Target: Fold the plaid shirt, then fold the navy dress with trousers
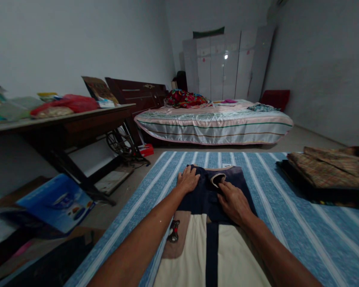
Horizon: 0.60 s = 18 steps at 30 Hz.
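Observation:
A navy and cream shirt (pixel 182 203) lies spread on the blue striped bed sheet (pixel 140 211), its collar end away from me. On its left side is a brown patch with a small dark figure. My left hand (pixel 189 179) rests on the navy shoulder at the upper left, fingers stretched out over the cloth. At the upper right, my right hand (pixel 233 201) has its fingers closed on the sleeve (pixel 217 180), which is folded inward over the chest. The pale-rimmed cuff gapes beside my fingertips. My thumb is partly hidden against the dark cloth.
Folded clothes (pixel 332 171) are stacked on the right of the sheet. To the left stands a sewing machine table (pixel 104 113) with bags on top and a blue box (pixel 58 203) below. Farther back are another bed (pixel 212 129) and a pale wardrobe (pixel 218 67).

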Motion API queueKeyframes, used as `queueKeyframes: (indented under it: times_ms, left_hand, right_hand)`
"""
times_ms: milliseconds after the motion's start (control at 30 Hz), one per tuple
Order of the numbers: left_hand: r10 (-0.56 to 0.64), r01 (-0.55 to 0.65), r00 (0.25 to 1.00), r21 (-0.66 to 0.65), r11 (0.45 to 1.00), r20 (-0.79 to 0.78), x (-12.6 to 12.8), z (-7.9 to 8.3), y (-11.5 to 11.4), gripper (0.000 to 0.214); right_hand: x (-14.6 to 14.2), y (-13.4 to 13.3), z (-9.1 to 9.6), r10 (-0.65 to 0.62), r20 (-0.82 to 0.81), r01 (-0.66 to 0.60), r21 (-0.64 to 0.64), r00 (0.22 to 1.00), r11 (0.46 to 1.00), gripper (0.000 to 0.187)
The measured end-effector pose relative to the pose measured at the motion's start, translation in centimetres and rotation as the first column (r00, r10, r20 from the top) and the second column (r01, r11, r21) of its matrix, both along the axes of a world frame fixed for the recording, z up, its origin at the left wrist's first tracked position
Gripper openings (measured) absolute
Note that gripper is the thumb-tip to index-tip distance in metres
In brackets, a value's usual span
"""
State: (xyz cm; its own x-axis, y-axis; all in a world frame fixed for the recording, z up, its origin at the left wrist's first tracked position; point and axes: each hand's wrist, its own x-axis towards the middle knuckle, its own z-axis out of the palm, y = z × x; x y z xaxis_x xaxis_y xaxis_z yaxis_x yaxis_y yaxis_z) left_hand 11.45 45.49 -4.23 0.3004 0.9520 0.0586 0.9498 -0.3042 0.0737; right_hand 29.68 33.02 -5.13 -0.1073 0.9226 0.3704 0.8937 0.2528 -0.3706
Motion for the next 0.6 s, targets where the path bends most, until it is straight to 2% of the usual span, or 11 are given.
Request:
queueKeyframes:
  times_ms: [300,500,600]
  left_hand:
    - [0.01,-0.009,1.0,-0.092,0.996,0.013,0.2,0.4,0.6,0.05]
    - [-0.079,0.083,0.995,-0.06,0.995,0.057,-0.9,1.6,1.4,0.042]
    - [-0.104,0.105,0.992,-0.019,0.994,0.079,-1.3,1.8,0.7,0.042]
  right_hand:
    - [0.1,0.0,0.0,0.012,0.005,-0.012,-0.007,1.0,1.0,0.037]
    - [0.2,0.1,-0.2,0.008,-0.001,-0.007,0.01,1.0,1.0,0.036]
    - [0.3,0.1,-0.4,0.002,-0.018,-0.001,0.044,1.0,0.999,0.039]
